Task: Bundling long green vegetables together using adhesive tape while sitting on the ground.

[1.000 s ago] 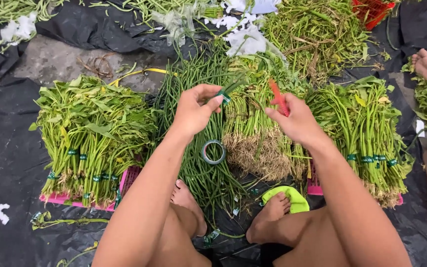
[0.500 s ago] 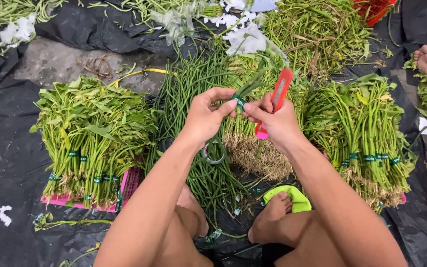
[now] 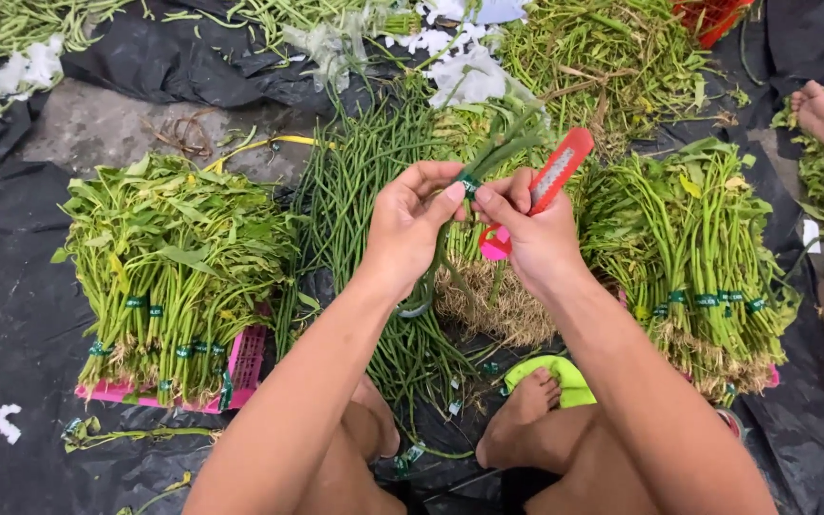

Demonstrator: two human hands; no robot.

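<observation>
Green-taped thin bunch of long green stems (image 3: 488, 157) pinched between my left hand (image 3: 412, 229) and right hand (image 3: 526, 238), red utility knife (image 3: 550, 181) clamped; I'd wrap tight, blade angled away.

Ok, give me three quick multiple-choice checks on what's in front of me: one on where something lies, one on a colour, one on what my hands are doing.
1. Where does the pile of leafy bunches on the pink tray lie?
A. on the person's left
B. directly under the feet
C. in the right hand

2. What colour is the cutter handle?
A. blue
B. red
C. white

3. What are the two hands doing?
A. resting flat on the ground
B. held far apart
C. meeting at a green band on a thin bunch of stems

Answers: 1 A, the leafy bunches sit on the pink tray left of the arms. 2 B, the cutter in the right hand is red. 3 C, the left hand and right fingertips pinch the green band together.
</observation>
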